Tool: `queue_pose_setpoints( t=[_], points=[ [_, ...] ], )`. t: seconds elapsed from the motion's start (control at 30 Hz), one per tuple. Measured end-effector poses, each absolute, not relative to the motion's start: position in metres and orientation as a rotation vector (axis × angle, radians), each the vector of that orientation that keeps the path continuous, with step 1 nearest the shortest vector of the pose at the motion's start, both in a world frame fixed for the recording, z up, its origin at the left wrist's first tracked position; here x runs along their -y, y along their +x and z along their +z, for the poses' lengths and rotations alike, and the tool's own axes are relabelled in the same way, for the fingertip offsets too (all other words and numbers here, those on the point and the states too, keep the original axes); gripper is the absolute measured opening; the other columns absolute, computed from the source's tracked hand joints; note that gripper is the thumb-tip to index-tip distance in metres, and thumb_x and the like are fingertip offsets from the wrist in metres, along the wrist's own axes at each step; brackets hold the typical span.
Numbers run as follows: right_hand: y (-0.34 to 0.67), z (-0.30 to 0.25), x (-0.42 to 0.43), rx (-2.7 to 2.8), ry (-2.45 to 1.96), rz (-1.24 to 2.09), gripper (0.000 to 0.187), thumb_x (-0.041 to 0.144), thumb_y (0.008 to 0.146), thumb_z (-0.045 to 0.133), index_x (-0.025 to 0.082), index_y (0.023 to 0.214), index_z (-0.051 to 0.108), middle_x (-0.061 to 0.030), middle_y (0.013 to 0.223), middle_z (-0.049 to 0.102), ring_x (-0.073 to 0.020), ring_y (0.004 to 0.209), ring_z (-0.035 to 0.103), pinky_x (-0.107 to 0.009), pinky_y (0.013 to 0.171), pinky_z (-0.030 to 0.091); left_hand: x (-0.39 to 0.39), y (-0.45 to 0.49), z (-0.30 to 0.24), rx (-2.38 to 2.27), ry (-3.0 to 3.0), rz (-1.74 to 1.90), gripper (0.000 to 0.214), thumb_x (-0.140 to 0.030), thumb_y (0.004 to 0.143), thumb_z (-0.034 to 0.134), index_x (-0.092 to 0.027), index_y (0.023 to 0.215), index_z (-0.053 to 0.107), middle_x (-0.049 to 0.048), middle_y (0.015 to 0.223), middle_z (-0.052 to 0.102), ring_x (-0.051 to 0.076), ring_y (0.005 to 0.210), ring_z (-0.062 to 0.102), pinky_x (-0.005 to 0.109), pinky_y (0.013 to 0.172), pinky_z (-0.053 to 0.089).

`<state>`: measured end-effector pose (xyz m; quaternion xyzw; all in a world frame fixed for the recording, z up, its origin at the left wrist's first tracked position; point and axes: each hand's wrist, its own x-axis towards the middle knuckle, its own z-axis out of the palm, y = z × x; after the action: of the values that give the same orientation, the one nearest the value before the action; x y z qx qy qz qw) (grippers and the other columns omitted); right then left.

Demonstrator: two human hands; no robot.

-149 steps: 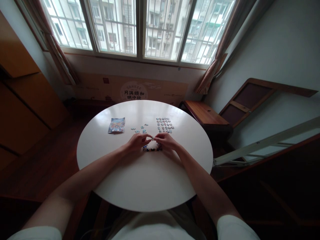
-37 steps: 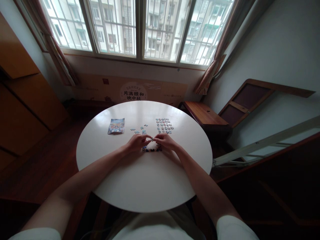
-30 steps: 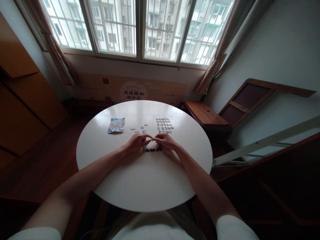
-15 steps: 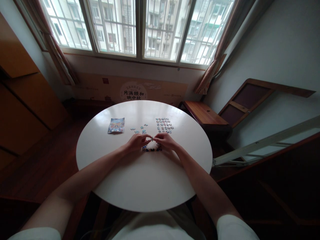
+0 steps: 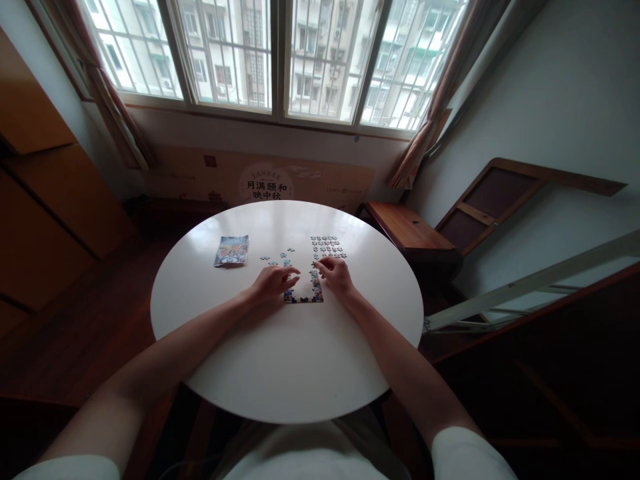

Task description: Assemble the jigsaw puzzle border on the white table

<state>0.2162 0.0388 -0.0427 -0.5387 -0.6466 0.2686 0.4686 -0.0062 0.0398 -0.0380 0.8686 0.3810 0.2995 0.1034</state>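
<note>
A U-shaped jigsaw frame of joined pieces lies on the white round table. Beside its left side hovers my left hand, fingers apart and holding nothing. Between thumb and fingertips my right hand pinches a jigsaw piece, at the top of the frame's right side. Rows of loose pieces lie just beyond that hand, which hides some of them. A few scattered pieces lie past my left hand.
A printed picture sheet lies at the table's left. Beyond the right edge stands a wooden bench. A barred window fills the far wall, and a pale rail slants along the right.
My hands have moved apart. The right one has carried the piece up and right to the frame's right side, while the left has let go of it and stays near the left side.
</note>
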Motion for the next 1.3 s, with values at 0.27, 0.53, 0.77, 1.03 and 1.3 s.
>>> queue_pose_setpoints(
  t=[0.27, 0.53, 0.77, 1.03, 1.3],
  points=[
    [0.213, -0.034, -0.037, 1.469, -1.209, 0.817, 0.045, 0.055, 0.067, 0.070, 0.014, 0.082, 0.064, -0.0042, 0.060, 0.063, -0.0153, 0.052, 0.059, -0.030, 0.052, 0.051, -0.041, -0.007, -0.039, -1.101, 2.581, 0.868, 0.024, -0.032, 0.087, 0.055, -0.020, 0.096, 0.074, -0.0033, 0.053, 0.057, 0.009, 0.048, 0.049, 0.020, 0.056, 0.034],
    [0.218, 0.006, -0.058, 1.466, -1.162, 0.841, 0.038, 0.047, 0.068, 0.072, 0.013, 0.085, 0.070, -0.0046, 0.067, 0.067, -0.0121, 0.055, 0.057, -0.026, 0.050, 0.051, -0.041, -0.006, -0.040, -1.109, 2.576, 0.833, 0.025, -0.033, 0.088, 0.053, -0.020, 0.095, 0.074, -0.0029, 0.054, 0.057, 0.009, 0.049, 0.050, 0.020, 0.057, 0.033],
    [0.213, -0.027, -0.060, 1.519, -1.311, 0.707, 0.013, 0.025, 0.075, 0.064, 0.014, 0.081, 0.068, -0.0055, 0.075, 0.068, -0.0131, 0.061, 0.061, -0.025, 0.055, 0.051, -0.039, -0.006, -0.038, -1.108, 2.581, 0.789, 0.027, -0.034, 0.088, 0.052, -0.021, 0.095, 0.074, -0.0032, 0.051, 0.055, 0.009, 0.048, 0.049, 0.020, 0.056, 0.033],
    [0.214, -0.042, -0.054, 1.608, -1.374, 0.696, 0.005, 0.019, 0.078, 0.061, 0.015, 0.079, 0.062, -0.0050, 0.075, 0.067, -0.0150, 0.066, 0.062, -0.028, 0.062, 0.053, -0.040, -0.007, -0.039, -1.085, 2.611, 0.754, 0.029, -0.036, 0.089, 0.050, -0.021, 0.095, 0.074, -0.0023, 0.053, 0.058, 0.010, 0.052, 0.053, 0.020, 0.057, 0.035],
    [0.212, -0.042, -0.052, 1.629, -1.397, 0.621, 0.005, 0.019, 0.081, 0.056, 0.017, 0.083, 0.061, -0.0064, 0.087, 0.065, -0.0150, 0.071, 0.062, -0.028, 0.062, 0.054, -0.042, -0.009, -0.042, -1.078, 2.627, 0.737, 0.028, -0.035, 0.089, 0.051, -0.021, 0.097, 0.074, -0.0020, 0.056, 0.061, 0.010, 0.052, 0.053, 0.020, 0.058, 0.034]
  ],
)
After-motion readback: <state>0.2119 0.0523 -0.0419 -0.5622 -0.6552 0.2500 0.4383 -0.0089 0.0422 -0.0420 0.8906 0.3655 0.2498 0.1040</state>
